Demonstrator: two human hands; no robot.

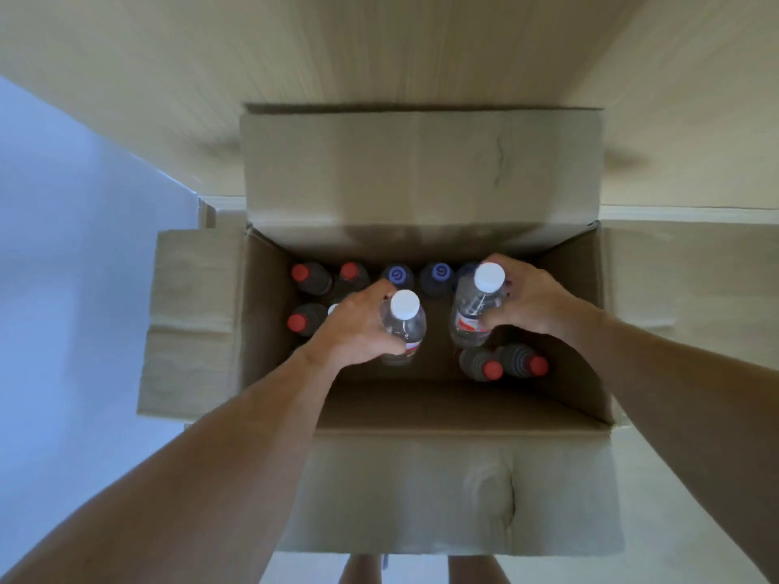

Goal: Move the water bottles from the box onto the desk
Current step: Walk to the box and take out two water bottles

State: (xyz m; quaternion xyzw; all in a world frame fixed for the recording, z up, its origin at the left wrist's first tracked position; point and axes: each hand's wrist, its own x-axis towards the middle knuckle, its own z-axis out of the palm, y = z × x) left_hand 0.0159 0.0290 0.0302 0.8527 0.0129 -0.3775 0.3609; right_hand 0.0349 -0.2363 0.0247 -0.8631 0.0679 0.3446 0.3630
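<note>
Inside the open cardboard box (421, 406), the left hand (358, 330) grips a clear white-capped water bottle (404, 326), and the right hand (527, 301) grips a second water bottle (476, 309) just to its right. Red-capped bottles (493, 366) and blue-capped bottles (398, 275) stand around them in the box.

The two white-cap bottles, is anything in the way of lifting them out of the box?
Nothing visible. The left hand grips one white-cap bottle, the right hand the other, and the box flaps are folded open above them.

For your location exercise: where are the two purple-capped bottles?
In the head view, the two purple-capped bottles stand side by side against the open cardboard box's far wall, between the red-capped bottles and the right hand.
</note>
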